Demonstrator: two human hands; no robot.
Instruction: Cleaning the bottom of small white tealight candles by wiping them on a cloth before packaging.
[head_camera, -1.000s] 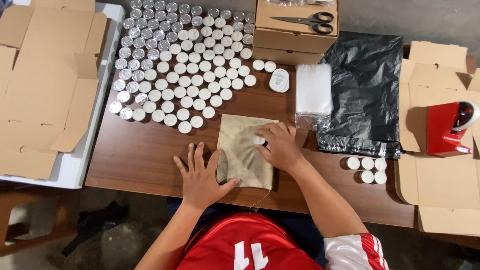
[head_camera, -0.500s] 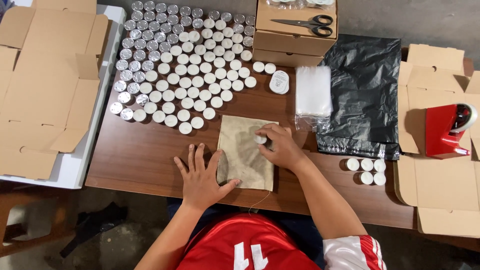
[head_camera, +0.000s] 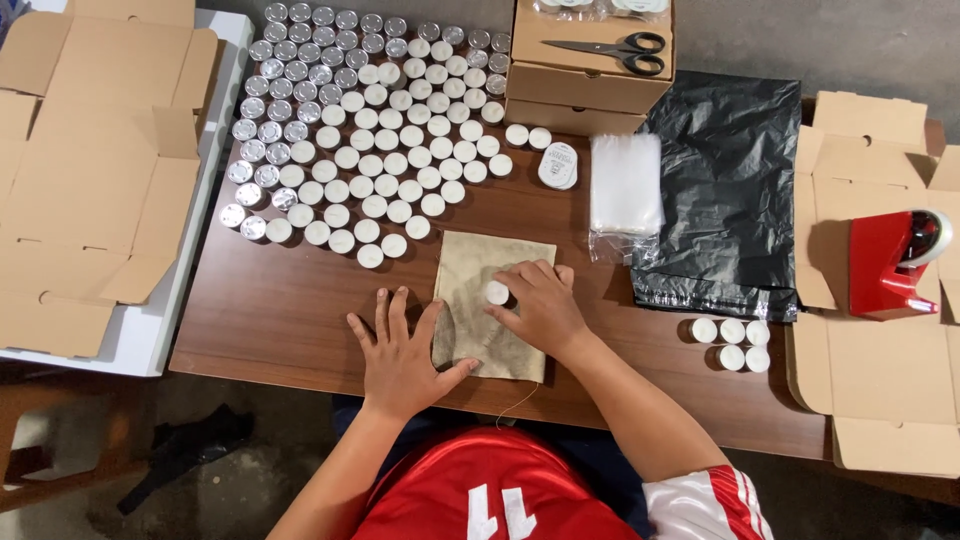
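A tan cloth lies flat on the brown table in front of me. My right hand rests on the cloth and grips a small white round container between its fingertips, pressing it on the fabric. Spread flat with its fingers apart, my left hand lies on the table at the cloth's left edge, its thumb touching the fabric and holding nothing.
Several white and silver-topped containers fill the table's far left. Cardboard boxes with scissors stand behind, clear bags and a black plastic bag to the right. Several containers, a red tape dispenser and flat cartons flank the table.
My right hand has slid the white container slightly left and toward me over the cloth. My left hand has barely moved.
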